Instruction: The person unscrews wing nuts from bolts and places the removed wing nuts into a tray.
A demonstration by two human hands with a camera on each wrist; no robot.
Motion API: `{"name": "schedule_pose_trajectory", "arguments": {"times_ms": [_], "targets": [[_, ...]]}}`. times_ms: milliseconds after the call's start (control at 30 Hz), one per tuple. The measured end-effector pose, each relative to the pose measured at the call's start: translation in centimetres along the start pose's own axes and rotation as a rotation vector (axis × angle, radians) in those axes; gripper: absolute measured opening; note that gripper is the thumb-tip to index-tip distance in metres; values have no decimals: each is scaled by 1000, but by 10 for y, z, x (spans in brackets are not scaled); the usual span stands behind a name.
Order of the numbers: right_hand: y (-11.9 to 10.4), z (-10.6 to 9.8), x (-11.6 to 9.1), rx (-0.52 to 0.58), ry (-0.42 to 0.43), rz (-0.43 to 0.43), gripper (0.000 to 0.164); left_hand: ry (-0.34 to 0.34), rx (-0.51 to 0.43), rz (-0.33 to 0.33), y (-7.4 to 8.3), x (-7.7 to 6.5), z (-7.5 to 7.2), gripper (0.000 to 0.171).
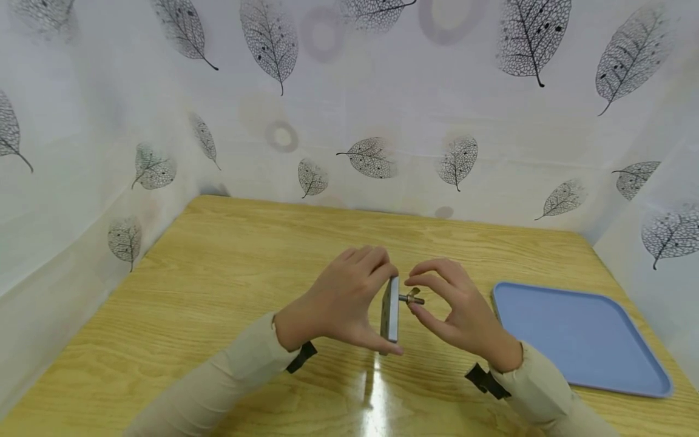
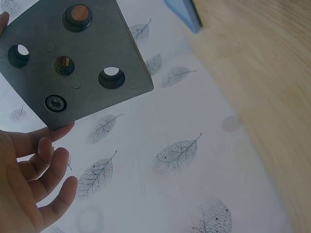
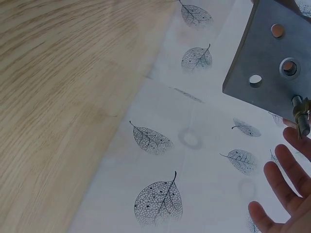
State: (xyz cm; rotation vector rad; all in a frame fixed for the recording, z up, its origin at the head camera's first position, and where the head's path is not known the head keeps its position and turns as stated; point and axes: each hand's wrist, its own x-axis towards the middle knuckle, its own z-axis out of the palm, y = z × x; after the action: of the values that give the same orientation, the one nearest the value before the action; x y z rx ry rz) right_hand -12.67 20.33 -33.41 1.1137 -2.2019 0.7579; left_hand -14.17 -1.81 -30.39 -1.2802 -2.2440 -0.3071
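A square grey metal plate (image 1: 390, 309) with several round holes stands on edge above the table. My left hand (image 1: 349, 297) grips it by opposite edges, fingers at the top and thumb below. In the left wrist view, a socket-head bolt (image 2: 56, 103) sits in a corner hole of the plate. Its threaded end sticks out of the far face, and a brass-coloured wing nut (image 1: 413, 296) is on that thread. My right hand (image 1: 455, 303) is around the wing nut with fingers spread, thumb tip at its lower side and fingertips a little above it.
A blue tray (image 1: 579, 340) lies on the right of the wooden table (image 1: 246, 261). White leaf-patterned cloth (image 1: 382, 91) hangs behind the table and along its sides. Dark straps (image 1: 486, 381) are around both wrists.
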Motion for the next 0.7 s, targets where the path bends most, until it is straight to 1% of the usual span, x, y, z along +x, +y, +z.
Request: {"name": "schedule_pose_trajectory", "arguments": {"times_ms": [133, 300, 433, 700], "targets": [[0, -1, 0, -15, -18, 12, 38, 4, 2, 4, 0, 0, 0, 88], [1, 1, 0, -17, -15, -22, 33, 3, 6, 7, 0, 0, 0, 88], [2, 2, 1, 1, 24, -77, 28, -3, 0, 3, 0, 0, 0, 88], [2, 2, 3, 58, 121, -191, 24, -1, 3, 1, 0, 0, 1, 87]]}}
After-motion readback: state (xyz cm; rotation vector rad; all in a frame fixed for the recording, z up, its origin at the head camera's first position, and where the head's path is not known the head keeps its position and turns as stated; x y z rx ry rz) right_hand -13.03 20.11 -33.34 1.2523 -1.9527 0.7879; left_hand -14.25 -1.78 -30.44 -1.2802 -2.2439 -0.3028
